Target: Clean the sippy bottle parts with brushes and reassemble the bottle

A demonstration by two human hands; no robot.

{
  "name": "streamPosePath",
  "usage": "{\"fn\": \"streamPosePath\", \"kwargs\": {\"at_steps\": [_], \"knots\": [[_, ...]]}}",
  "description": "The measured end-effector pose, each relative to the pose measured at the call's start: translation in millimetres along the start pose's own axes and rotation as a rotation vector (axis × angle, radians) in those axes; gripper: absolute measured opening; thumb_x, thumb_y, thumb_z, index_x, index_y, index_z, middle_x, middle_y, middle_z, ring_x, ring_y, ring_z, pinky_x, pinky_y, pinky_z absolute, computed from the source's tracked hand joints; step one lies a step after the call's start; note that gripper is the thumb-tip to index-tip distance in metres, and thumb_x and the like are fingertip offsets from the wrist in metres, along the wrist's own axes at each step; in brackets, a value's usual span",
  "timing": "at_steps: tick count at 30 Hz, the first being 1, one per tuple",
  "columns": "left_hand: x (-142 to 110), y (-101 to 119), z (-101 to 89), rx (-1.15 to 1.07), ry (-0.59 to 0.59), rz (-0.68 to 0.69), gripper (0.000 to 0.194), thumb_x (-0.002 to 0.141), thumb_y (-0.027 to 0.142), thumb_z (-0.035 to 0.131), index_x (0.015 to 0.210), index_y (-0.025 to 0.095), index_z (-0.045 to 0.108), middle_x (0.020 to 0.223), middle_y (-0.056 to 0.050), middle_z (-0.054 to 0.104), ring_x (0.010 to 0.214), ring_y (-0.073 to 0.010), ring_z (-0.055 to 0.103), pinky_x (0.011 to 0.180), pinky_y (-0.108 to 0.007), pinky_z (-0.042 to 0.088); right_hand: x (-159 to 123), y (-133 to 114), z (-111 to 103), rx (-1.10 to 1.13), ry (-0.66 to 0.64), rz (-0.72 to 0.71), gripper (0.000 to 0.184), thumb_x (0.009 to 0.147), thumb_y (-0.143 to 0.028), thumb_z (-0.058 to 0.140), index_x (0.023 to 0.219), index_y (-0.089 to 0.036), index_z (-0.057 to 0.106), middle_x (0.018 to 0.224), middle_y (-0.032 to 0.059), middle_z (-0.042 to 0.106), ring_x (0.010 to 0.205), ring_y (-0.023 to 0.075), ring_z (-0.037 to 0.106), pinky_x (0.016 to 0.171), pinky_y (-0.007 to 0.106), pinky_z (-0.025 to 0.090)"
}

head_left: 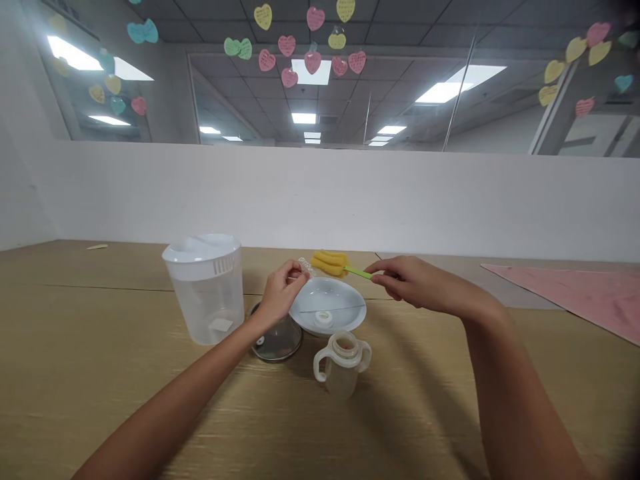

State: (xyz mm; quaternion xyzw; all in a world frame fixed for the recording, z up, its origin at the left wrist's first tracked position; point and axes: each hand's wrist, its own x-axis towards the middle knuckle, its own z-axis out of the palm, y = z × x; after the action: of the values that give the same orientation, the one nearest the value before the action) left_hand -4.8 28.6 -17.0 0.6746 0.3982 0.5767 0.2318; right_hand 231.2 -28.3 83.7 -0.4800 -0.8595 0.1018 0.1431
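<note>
My right hand (403,280) pinches a thin green handle (359,273), whose far end overlaps the yellow ridged, sponge-like piece (330,262) behind the bowl. Whether the two are joined, I cannot tell. The fingertips of my left hand (286,288) are pressed together above the left rim of a white oval bowl (350,313). A clear bumpy item (306,267) shows just behind those fingertips; whether they grip it is unclear. In the bowl lies a small white ring-shaped part (323,319). An uncapped two-handled cup (342,373) stands upright in front of the bowl.
A tall translucent plastic bucket (203,293) with a white upper rim stands on the left. Under my left wrist, a dark see-through lid (280,341) lies on the tan tabletop (125,400). Pink cloth (585,293) lies far right. A white wall (325,200) rises behind the table.
</note>
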Motion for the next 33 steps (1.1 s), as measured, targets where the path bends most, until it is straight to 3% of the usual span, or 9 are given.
{"fn": "streamPosePath", "kwargs": {"at_steps": [4,7,11,20,23,29,33], "knots": [[2,0,-3.8,-0.010,0.034,-0.005,0.019,0.078,0.034,0.050,0.081,0.016,0.055,0.076,0.000,0.058,0.074,-0.0130,0.055,0.067,-0.023,0.042,3,8,1,-0.068,0.041,0.111,0.030,0.084,-0.034,0.038,0.092,-0.016,0.061,0.067,0.0028,0.053,0.055,0.0117,0.044,0.051,0.024,0.032],[2,0,-5.0,0.036,-0.012,-0.024,0.020,0.077,0.035,0.051,0.081,0.016,0.056,0.076,0.000,0.059,0.072,-0.0131,0.055,0.064,-0.023,0.042,2,5,2,-0.021,-0.016,0.077,0.037,0.084,-0.036,0.038,0.106,-0.016,0.060,0.066,0.0026,0.055,0.054,0.0120,0.047,0.052,0.024,0.033],[0,2,-3.2,0.070,-0.086,-0.015,0.026,0.078,0.039,0.051,0.087,0.015,0.059,0.084,-0.003,0.064,0.074,-0.0145,0.057,0.065,-0.024,0.044,-3,-8,2,0.012,-0.048,-0.049,0.037,0.083,-0.039,0.039,0.101,-0.018,0.063,0.063,0.0013,0.054,0.054,0.0121,0.046,0.050,0.024,0.032],[4,5,-9.3,0.099,-0.061,-0.016,0.037,0.080,0.045,0.046,0.091,0.015,0.065,0.091,-0.006,0.065,0.070,-0.0139,0.057,0.063,-0.025,0.045,0,-8,2,0.054,-0.078,-0.083,0.039,0.084,-0.038,0.038,0.107,-0.018,0.063,0.064,0.0015,0.054,0.055,0.0115,0.045,0.050,0.023,0.031],[6,7,-13.2,0.140,-0.192,-0.036,0.037,0.079,0.045,0.048,0.091,0.015,0.066,0.087,-0.006,0.066,0.063,-0.0130,0.057,0.060,-0.025,0.045,0,-7,2,0.078,-0.121,-0.064,0.040,0.084,-0.039,0.039,0.109,-0.019,0.062,0.062,0.0009,0.054,0.053,0.0110,0.044,0.048,0.022,0.031],[10,29,-41.5,0.529,-0.310,0.076,0.030,0.076,0.036,0.053,0.097,0.018,0.067,0.093,-0.006,0.066,0.076,-0.0164,0.059,0.068,-0.026,0.044,0,-6,2,0.105,-0.112,-0.020,0.041,0.083,-0.039,0.042,0.112,-0.017,0.060,0.065,0.0014,0.055,0.050,0.0094,0.043,0.048,0.022,0.033],[8,24,-58.6,0.879,-0.462,0.092,0.021,0.069,0.017,0.053,0.084,0.019,0.066,0.084,-0.005,0.066,0.073,-0.0170,0.058,0.063,-0.025,0.039,-1,-6,0,0.127,-0.086,-0.012,0.041,0.083,-0.038,0.042,0.114,-0.017,0.059,0.064,0.0013,0.053,0.052,0.0097,0.043,0.048,0.021,0.033]]}}
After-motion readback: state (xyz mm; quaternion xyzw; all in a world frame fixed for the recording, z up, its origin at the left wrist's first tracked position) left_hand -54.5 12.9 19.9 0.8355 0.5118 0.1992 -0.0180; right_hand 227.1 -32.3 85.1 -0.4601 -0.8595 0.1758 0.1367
